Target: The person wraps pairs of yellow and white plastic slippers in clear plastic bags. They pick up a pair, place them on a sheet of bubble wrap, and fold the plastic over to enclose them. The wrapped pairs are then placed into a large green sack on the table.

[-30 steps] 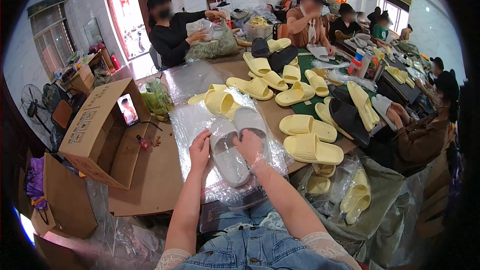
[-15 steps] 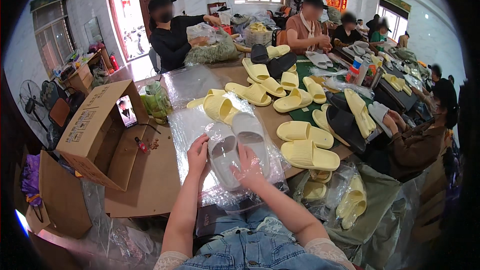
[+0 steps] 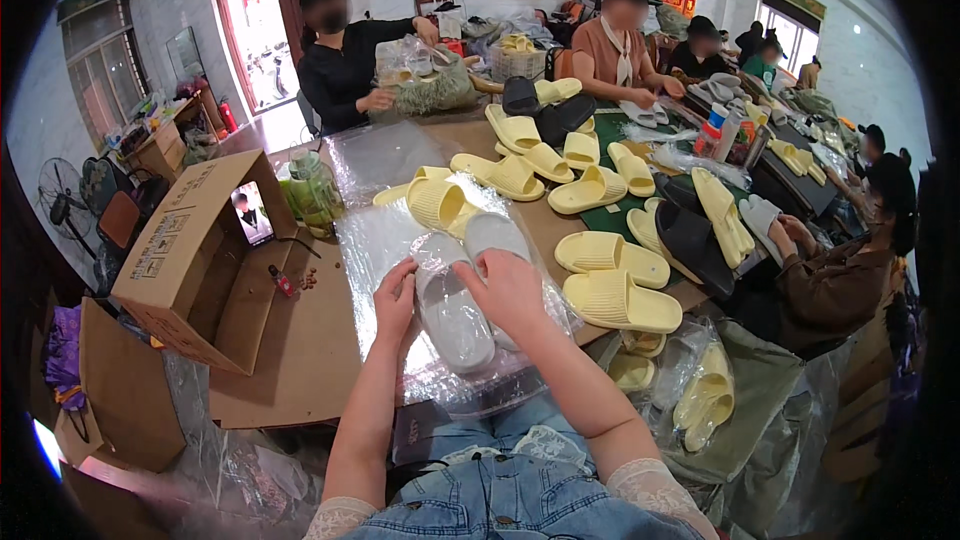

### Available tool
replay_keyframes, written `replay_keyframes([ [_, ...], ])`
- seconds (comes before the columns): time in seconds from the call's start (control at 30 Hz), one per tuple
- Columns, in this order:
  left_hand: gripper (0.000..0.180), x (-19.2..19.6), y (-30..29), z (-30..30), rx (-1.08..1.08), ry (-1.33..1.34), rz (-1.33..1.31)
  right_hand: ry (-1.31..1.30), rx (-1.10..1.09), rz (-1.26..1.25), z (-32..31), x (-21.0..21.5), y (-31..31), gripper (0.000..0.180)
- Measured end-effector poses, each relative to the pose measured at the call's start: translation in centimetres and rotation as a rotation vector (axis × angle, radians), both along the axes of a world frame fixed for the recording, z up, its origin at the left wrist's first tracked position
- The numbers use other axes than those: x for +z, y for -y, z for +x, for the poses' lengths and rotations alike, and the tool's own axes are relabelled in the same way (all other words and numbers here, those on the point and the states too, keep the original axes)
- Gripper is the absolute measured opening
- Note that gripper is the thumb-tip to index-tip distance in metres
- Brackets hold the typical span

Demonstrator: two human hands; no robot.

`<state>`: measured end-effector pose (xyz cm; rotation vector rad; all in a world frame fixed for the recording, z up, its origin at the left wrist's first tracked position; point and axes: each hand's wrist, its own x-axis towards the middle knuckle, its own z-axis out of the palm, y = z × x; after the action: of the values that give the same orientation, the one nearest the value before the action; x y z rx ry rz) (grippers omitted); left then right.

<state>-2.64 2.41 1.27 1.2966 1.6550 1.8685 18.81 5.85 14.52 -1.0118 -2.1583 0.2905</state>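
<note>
Mid-frame, our half-curled left hand (image 3: 397,298) borders the grey slippers (image 3: 460,330), lying lengthwise up-frame, our loosely bent right hand (image 3: 512,292) nearer, over them, any grip unclear.

Left grip (image 3: 395,298) curled; right grip (image 3: 507,292) palm-down.

A small slipper workshop, judging by gray slippers (image 3: 456,332) amid clear plastic (image 3: 372,258) at the clock's centre, loose yellow slippers (image 3: 590,190) strewn toward two o'clock, bagged slippers (image 3: 706,400) at four, and people (image 3: 608,52) working from eleven round to three.
</note>
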Motion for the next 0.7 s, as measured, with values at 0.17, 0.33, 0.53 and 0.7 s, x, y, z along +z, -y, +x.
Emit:
replay_keyframes([
  [0.17,0.024,-0.1,-0.2,-0.4,0.026,-0.074,-0.001,0.283,-0.166,-0.093,-2.1,-5.5,-2.0,0.073],
  [0.33,0.022,-0.4,-0.4,-0.1,0.030,-0.115,0.018,0.267,-0.211,-0.056,-2.4,-8.1,-2.7,0.057],
  [0.53,0.022,0.5,0.1,0.3,0.021,-0.162,0.010,0.356,-0.206,0.040,-3.7,-9.2,-2.6,0.038],
  [0.7,0.022,-0.1,-0.2,-0.1,0.032,-0.144,-0.011,0.184,-0.172,-0.014,-4.9,-11.5,-3.9,0.029],
])
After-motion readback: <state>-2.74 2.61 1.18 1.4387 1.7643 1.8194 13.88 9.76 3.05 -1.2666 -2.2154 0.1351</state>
